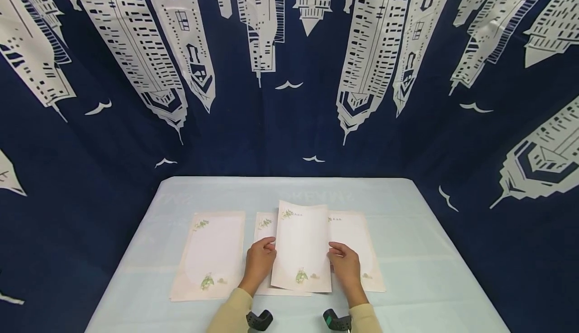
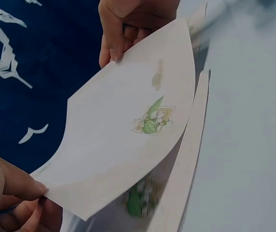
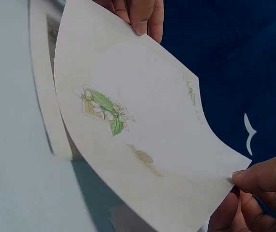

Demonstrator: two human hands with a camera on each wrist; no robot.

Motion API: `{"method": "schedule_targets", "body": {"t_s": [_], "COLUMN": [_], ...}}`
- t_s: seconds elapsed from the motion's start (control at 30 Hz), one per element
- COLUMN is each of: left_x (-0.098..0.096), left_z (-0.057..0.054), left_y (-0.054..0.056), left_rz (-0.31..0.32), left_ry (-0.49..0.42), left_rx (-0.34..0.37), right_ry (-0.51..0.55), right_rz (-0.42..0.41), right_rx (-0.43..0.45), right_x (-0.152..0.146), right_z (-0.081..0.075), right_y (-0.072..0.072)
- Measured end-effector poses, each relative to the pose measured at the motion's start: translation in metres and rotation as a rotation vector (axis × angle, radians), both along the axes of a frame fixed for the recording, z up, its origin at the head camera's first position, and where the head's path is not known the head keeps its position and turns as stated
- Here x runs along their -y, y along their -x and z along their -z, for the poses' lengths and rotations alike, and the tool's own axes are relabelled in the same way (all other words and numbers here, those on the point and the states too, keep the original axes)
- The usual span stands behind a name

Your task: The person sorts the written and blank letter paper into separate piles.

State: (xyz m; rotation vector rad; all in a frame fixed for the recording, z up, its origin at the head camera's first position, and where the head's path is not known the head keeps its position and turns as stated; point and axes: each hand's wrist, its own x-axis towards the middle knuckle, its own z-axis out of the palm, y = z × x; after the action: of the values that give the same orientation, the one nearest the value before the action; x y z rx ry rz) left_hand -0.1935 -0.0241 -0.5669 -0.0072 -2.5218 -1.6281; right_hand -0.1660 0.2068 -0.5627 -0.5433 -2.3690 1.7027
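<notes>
Between both hands, a cream sheet of paper (image 1: 302,247) with printed green leaves and white flowers is held up over the table. My left hand (image 1: 261,262) pinches its left edge between thumb and fingers, as the left wrist view shows close up. On the opposite edge, my right hand (image 1: 345,265) pinches the paper the same way. The sheet bows slightly in the right wrist view. Behind it lies a middle sheet (image 1: 264,230), mostly hidden. A similar sheet (image 1: 357,242) lies at the right, partly covered by the held one and my right hand.
Another printed sheet (image 1: 212,257) lies flat at the left of the pale table (image 1: 429,283). A dark blue cloth (image 1: 258,137) with white buildings and birds hangs behind and around the table. Dark wrist devices (image 1: 260,320) sit by both sleeves.
</notes>
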Motion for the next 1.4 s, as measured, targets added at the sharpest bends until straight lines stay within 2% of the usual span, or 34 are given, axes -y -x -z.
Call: {"method": "schedule_targets", "body": {"t_s": [0.3, 0.53, 0.73, 0.87, 1.1, 1.27, 1.4], "left_x": [-0.042, -0.07, -0.092, -0.104, -0.114, -0.112, -0.108], "left_z": [0.0, 0.001, 0.003, 0.002, 0.005, 0.003, 0.001], "left_y": [0.011, 0.012, 0.015, 0.015, 0.014, 0.013, 0.013], "left_rz": [0.064, 0.104, 0.145, 0.163, 0.244, 0.307, 0.321], "left_ry": [-0.024, -0.061, -0.042, -0.017, 0.067, 0.072, 0.078], "left_rx": [-0.009, -0.027, -0.04, -0.017, 0.022, 0.111, 0.161], "right_ry": [-0.105, -0.187, -0.252, -0.268, -0.287, -0.277, -0.274], "right_rz": [0.095, 0.132, 0.15, 0.173, 0.171, 0.153, 0.133], "right_rx": [0.004, 0.022, 0.028, 0.039, 0.084, 0.138, 0.169], "right_x": [-0.041, -0.071, -0.091, -0.099, -0.109, -0.108, -0.105], "right_z": [-0.007, -0.011, -0.014, -0.015, -0.008, -0.004, -0.005], "right_y": [0.0, -0.001, 0.0, -0.001, -0.002, -0.004, -0.006]}}
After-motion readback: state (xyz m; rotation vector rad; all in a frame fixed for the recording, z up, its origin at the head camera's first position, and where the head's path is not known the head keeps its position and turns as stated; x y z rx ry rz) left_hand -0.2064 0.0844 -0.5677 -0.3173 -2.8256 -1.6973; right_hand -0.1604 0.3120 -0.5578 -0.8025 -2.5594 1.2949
